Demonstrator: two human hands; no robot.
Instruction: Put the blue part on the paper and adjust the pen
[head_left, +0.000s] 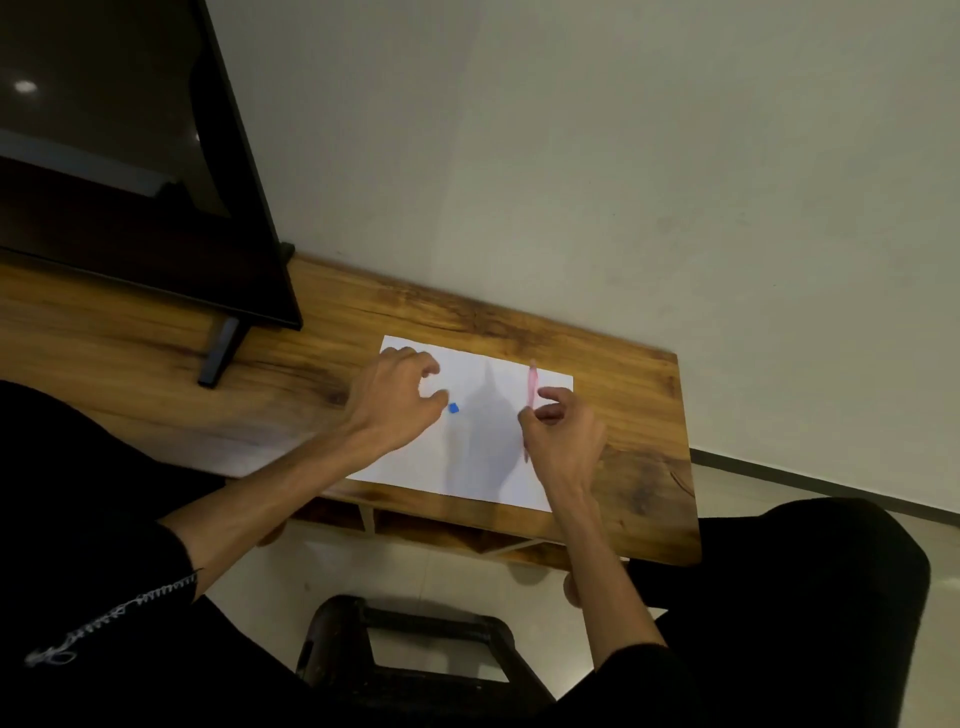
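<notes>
While left hand (397, 400) hovers loosely curled, right hand (558, 428) pinches pink pen (531, 387).

Single head-worn view, tilted, looking forward and down, close over the counter (322, 332), wall behind

On the counter (644, 415), the dark screen (130, 156) and its foot (218, 353) block the left side. The wall (571, 182) closes the far edge. Between the hands, the white sheet (483, 457) lies flat, with only a small blue piece (453, 408) and a pink pen (531, 389) on it. Bare wood stays open to the right of the sheet.
</notes>
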